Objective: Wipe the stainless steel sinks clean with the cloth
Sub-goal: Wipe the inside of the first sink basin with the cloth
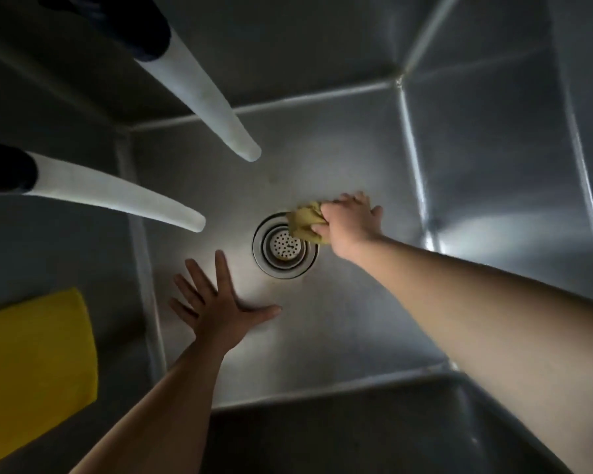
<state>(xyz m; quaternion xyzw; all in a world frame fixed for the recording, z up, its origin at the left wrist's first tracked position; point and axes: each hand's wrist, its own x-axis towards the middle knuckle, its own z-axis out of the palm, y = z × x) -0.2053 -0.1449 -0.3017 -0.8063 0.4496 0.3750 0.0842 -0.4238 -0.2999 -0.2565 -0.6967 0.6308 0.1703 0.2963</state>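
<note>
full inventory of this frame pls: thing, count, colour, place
sink: 1, grey stainless steel, deep basin filling most of the view
drain strainer: 1, metal, perforated, middle of the sink floor
cloth: 1, dull yellow, bunched, on the sink floor overlapping the drain's upper right rim
spouts: 2, white with dark upper ends, hanging in from the upper left over the basin
flat cloth: 1, bright yellow, at the left edge outside the basin
left hand: 1, fingers spread, palm flat on the sink floor below and left of the drain, holding nothing
right hand: 1, gripping the bunched cloth at the drain's edge
</note>
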